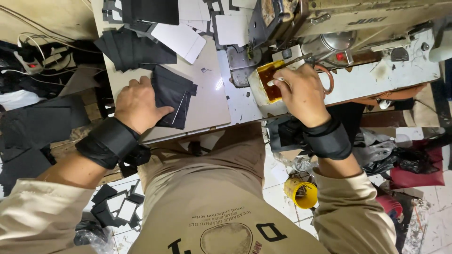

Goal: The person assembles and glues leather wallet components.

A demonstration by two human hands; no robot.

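White worktable (207, 106) holds a stack of black pieces (175, 96) at nine o'clock, pressed flat under the open left hand (139, 103), while the right hand (301, 91) pinches a small tool (295, 60) over the glue pot (269, 84) at twelve o'clock.

Left hand (137, 104) resting on black fabric pieces (175, 96). Right hand (301, 91) dipping into white container (258, 94) showing amber-brown liquid (272, 81). Both wrists wearing black bands (109, 141). Sleeves and shirt (212, 197) showing beige, shirt carrying black print. White cards (179, 40) and black pieces lying on off-white tabletop (209, 101). Yellow cup (301, 193) sitting on white tiled floor (278, 181).
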